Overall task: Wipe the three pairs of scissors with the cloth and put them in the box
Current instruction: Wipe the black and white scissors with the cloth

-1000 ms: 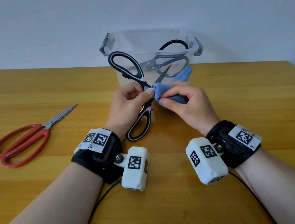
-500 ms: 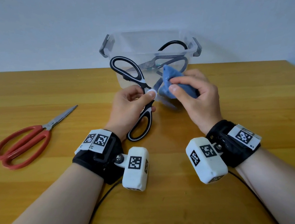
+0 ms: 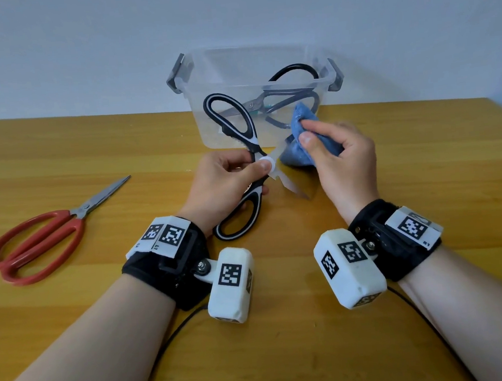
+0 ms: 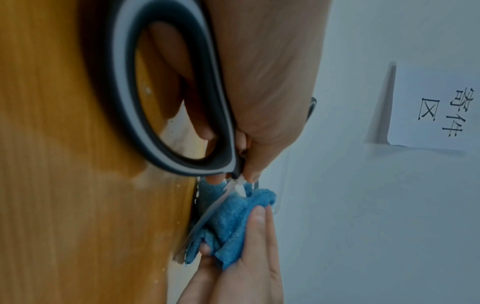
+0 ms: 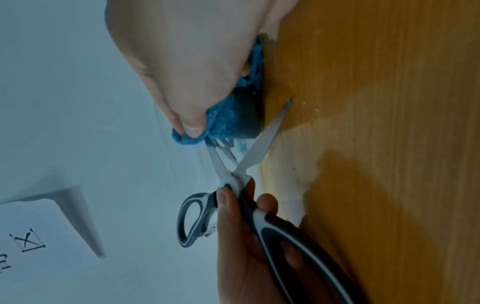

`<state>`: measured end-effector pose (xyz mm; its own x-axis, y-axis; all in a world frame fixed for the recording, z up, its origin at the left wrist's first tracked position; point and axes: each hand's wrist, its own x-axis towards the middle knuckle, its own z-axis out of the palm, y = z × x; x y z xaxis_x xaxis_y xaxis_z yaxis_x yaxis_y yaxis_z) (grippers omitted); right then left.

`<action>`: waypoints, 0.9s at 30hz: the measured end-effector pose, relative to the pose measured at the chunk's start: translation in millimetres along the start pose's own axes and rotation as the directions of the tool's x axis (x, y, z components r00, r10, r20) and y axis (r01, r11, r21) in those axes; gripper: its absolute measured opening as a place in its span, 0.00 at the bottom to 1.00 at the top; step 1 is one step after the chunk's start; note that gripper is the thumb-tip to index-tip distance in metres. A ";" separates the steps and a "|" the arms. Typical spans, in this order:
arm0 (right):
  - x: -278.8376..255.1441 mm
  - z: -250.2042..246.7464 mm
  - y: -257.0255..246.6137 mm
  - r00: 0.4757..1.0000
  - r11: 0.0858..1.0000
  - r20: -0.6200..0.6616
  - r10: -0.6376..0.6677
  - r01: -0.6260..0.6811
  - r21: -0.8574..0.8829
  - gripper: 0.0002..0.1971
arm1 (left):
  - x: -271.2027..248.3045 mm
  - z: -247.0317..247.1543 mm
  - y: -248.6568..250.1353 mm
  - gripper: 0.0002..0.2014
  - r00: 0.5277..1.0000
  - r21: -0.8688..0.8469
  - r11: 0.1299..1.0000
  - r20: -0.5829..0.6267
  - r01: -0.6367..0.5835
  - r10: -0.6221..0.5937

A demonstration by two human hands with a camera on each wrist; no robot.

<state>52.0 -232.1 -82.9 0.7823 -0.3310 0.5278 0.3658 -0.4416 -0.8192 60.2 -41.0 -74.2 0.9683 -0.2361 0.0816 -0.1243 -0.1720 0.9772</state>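
My left hand (image 3: 230,177) grips the black-and-white scissors (image 3: 240,130) near the pivot, blades spread apart, just in front of the clear box (image 3: 195,82). My right hand (image 3: 340,155) pinches the bunched blue cloth (image 3: 298,152) around the upper blade, near its tip. The lower blade (image 3: 292,186) points bare toward the table. In the right wrist view the cloth (image 5: 228,121) covers the end of one blade of the scissors (image 5: 262,142). A black-handled pair (image 3: 293,95) lies inside the box. Red scissors (image 3: 38,239) lie on the table at left.
The wooden table (image 3: 424,175) runs to a pale wall behind the box. Grey latches (image 3: 177,75) stick out at the box's two ends. Black cables (image 3: 171,340) trail from both wrist cameras toward me.
My right hand slid the cloth from the pivot up along the upper blade toward its tip. The scissors' blades have spread wider, and my left hand stays at the pivot.
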 end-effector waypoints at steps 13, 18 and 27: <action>3.0 -3.5 1.5 0.986 0.982 -0.101 0.131 -0.116 0.149 0.07 | -0.1 -0.9 -1.5 0.15 1.000 -0.035 0.999 -0.008 -0.005 0.004; -6.6 2.0 -6.6 0.957 0.994 0.279 -0.078 0.052 0.097 0.08 | 2.7 -1.3 -3.4 0.17 1.000 -0.006 1.000 -0.005 -0.026 0.026; -1.1 -2.2 -4.9 0.992 0.975 -0.003 0.127 -0.124 0.185 0.08 | 3.1 -1.5 -3.0 0.19 1.000 -0.008 1.000 -0.021 -0.020 0.020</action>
<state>48.2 -231.4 -78.9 0.8207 -0.3873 0.4202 0.3526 -0.2355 -0.9057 63.9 -39.8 -76.6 0.9700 -0.2192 0.1056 -0.1424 -0.1599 0.9768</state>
